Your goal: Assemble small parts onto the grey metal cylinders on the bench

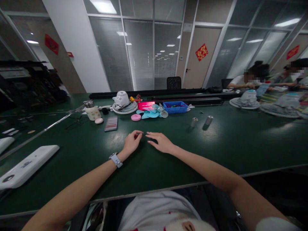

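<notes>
My left hand [132, 141] rests on the green tabletop [154, 173] with its fingers loosely bent and nothing visible in them; a watch [115, 159] is on that wrist. Facing it, my right hand [160, 141] lies palm down with fingers stretched out and apart, also without anything held. A small gap separates the fingertips of the two hands. Beyond them lie light blue fan blades [152, 112] and a pink round disc [136, 117]. Two silver metal cylinders [194, 122] stand to the right of my right hand. A dark-edged card [111, 124], its face blurred, is left of my left hand.
Behind are a white fan head [121, 98] on its grille, a bright red-pink screen or box [146, 106] and a blue tray [175, 107] of small parts. A patterned bottle [92, 112] and a white device [27, 168] are leftward. Other people [250, 78] sit far right.
</notes>
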A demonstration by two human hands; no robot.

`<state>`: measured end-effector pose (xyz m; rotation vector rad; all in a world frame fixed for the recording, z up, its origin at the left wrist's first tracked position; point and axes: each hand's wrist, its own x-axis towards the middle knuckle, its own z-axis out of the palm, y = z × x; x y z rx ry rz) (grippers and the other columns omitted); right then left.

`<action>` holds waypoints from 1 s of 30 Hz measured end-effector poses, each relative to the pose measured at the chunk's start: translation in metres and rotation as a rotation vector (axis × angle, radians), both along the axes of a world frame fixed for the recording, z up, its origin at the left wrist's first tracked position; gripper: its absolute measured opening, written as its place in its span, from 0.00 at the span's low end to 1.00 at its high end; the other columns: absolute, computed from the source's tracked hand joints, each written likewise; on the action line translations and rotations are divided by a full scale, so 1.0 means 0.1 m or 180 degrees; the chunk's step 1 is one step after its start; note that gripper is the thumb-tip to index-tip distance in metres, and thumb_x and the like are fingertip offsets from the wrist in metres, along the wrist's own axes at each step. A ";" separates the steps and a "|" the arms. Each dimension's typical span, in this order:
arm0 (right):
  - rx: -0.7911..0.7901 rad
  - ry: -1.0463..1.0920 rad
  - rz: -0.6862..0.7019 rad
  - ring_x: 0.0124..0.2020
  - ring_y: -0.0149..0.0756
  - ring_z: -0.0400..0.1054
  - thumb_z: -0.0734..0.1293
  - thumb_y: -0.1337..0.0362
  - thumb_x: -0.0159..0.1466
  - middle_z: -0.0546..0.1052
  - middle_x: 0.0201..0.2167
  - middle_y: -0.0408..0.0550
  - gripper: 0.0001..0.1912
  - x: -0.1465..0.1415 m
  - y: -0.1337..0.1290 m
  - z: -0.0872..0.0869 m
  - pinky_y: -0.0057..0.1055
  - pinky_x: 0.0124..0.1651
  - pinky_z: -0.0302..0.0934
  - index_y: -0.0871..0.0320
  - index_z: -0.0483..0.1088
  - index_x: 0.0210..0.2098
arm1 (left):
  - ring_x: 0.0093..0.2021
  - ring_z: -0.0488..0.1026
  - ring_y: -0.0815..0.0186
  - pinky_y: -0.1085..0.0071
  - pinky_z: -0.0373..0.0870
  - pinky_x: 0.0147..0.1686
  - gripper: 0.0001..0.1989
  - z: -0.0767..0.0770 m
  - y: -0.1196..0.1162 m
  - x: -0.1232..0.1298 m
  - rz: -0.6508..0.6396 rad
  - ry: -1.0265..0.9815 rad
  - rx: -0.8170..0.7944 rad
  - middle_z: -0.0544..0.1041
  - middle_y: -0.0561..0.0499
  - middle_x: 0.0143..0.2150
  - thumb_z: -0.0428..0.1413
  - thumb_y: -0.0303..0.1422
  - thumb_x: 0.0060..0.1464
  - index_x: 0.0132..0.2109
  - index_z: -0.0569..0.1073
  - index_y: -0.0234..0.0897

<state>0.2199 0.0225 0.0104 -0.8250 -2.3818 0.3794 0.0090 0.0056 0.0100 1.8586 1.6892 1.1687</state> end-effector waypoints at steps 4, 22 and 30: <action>-0.0299 0.0003 0.0163 0.56 0.40 0.71 0.64 0.67 0.66 0.79 0.50 0.43 0.15 -0.13 -0.03 -0.07 0.40 0.61 0.61 0.49 0.78 0.48 | 0.34 0.74 0.63 0.69 0.68 0.35 0.14 0.00 -0.01 0.01 -0.0054 -0.0048 0.0003 0.79 0.49 0.34 0.52 0.39 0.58 0.43 0.77 0.37; 0.0528 0.0160 -0.3594 0.41 0.45 0.74 0.64 0.61 0.65 0.82 0.42 0.52 0.16 2.00 0.79 0.25 0.38 0.45 0.64 0.52 0.79 0.48 | 0.35 0.73 0.63 0.68 0.66 0.35 0.13 0.01 -0.02 0.02 0.0016 0.0127 -0.0059 0.77 0.50 0.33 0.52 0.38 0.59 0.45 0.77 0.38; 0.0744 0.0481 -0.3627 0.39 0.42 0.74 0.62 0.60 0.66 0.82 0.40 0.51 0.16 1.95 0.82 0.22 0.35 0.43 0.63 0.51 0.79 0.46 | 0.35 0.74 0.63 0.68 0.67 0.35 0.13 -0.03 0.01 -0.01 -0.0046 0.0133 -0.0049 0.78 0.50 0.34 0.52 0.38 0.60 0.46 0.76 0.38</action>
